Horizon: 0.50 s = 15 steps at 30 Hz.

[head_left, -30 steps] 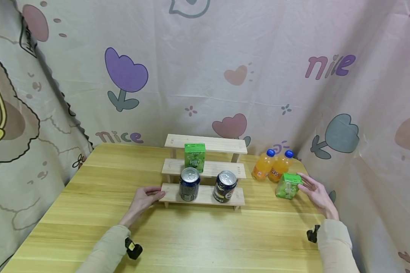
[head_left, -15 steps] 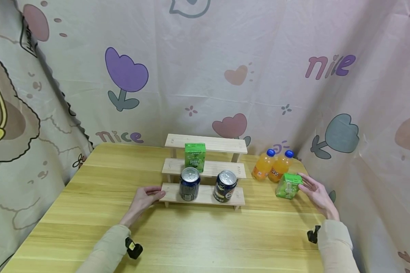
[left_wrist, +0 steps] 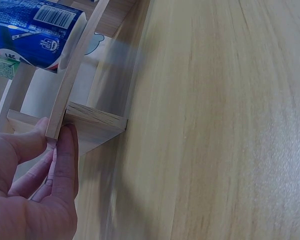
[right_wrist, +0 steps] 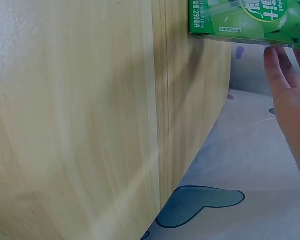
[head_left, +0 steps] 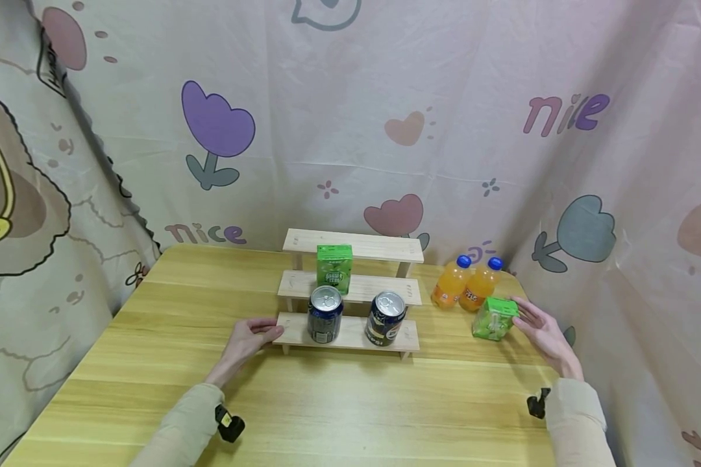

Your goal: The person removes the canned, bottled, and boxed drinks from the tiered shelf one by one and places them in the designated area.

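Observation:
My left hand [head_left: 251,340] pinches the left end of the lowest step of a three-step wooden display shelf [head_left: 350,334], thumb on top and fingers beneath, as the left wrist view shows. Two dark blue soda cans, the left can [head_left: 324,316] and the right can [head_left: 385,319], stand upright on that step. A green juice box [head_left: 333,267] stands on the middle step. Far to the right, fairly straight fingers of my right hand [head_left: 544,334] touch the right side of another green juice box [head_left: 494,319], pictured with grapes in the right wrist view [right_wrist: 250,20].
Two orange soda bottles with blue caps, the left bottle [head_left: 451,283] and the right bottle [head_left: 480,285], stand just behind the right juice box. A printed curtain [head_left: 473,78] hangs behind and beside the wooden table [head_left: 350,408]. The table's right edge runs close to my right hand.

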### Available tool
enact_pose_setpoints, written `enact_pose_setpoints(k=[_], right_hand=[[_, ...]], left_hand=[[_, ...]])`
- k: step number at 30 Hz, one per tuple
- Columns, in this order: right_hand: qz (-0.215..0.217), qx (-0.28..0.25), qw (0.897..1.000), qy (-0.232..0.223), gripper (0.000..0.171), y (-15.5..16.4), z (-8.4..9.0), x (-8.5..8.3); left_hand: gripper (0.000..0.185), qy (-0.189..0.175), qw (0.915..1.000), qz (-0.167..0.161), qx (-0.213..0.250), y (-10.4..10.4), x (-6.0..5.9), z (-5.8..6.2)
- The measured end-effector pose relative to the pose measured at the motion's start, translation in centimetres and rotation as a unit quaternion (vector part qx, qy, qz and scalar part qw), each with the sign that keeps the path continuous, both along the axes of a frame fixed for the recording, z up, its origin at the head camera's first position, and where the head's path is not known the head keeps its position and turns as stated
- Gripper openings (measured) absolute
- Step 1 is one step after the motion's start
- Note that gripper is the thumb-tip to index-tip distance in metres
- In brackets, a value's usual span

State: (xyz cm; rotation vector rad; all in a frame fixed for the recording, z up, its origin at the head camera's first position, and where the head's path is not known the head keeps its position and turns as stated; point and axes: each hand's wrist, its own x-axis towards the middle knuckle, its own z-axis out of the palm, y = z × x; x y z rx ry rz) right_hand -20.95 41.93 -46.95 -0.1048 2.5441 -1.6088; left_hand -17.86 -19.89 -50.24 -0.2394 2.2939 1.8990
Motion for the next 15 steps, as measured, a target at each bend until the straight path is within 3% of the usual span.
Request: enact_pose_setpoints(k=[4,11,15], right_hand=[[0.014,-0.023,0.999,0.028,0.067,0.19,-0.09,0.21],[0.044,-0.122,0.988,0.086,0.059,0.17,-0.21,0.38],[0.023,-0.081,0.990,0.109,0.053,-0.23,0.31,0.50]], left_hand=[[0.048,0.003,1.0000,-0.003,0.001,0.00,0.00,0.02],[0.048,-0.006,1.0000,-0.001,-0.004,0.01,-0.03,0.00],[0.048,-0.008,1.0000,0.000,-0.002,0.04,-0.03,0.01]])
